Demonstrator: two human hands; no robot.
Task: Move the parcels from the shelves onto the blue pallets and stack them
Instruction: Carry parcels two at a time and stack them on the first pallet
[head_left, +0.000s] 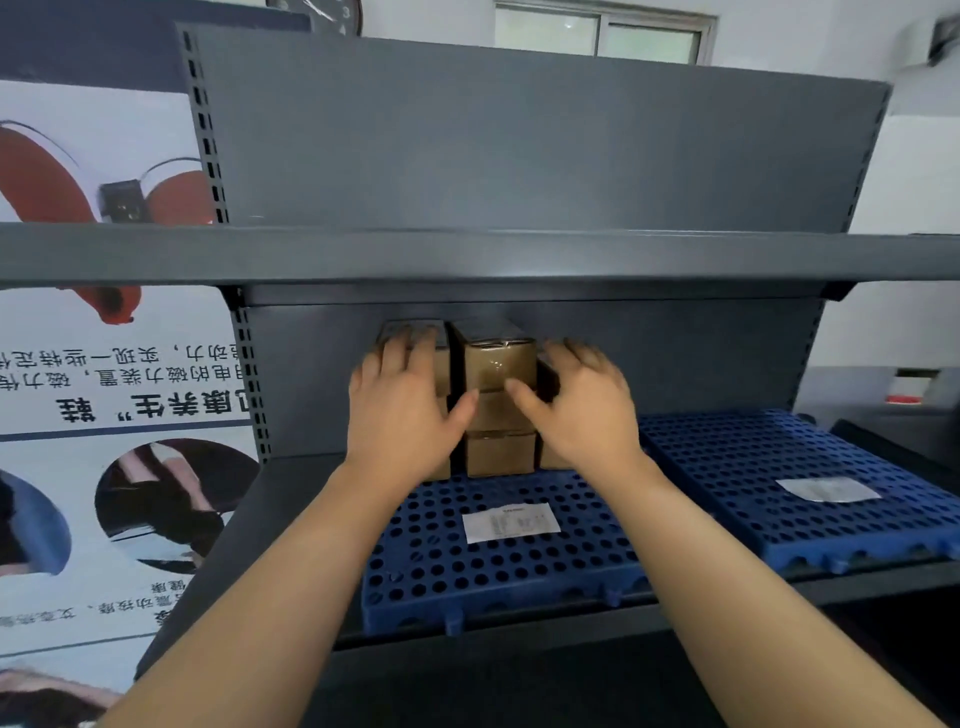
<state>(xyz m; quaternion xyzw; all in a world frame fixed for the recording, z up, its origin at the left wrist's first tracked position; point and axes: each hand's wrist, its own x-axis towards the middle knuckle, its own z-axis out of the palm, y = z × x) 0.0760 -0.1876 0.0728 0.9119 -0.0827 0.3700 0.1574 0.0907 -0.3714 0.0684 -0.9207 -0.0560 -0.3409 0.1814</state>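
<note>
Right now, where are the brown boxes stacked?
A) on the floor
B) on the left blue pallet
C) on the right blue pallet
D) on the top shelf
B: the brown parcels stand stacked at the back of the left blue pallet, with the left hand and right hand touching them; the right blue pallet shows a white paper slip and no parcels.

Left poster (104, 395) shows mirrored Chinese print, the big character 鞋 among it; white labels (511, 522) on the blue pallets (467, 571) are too blurred to read.
</note>
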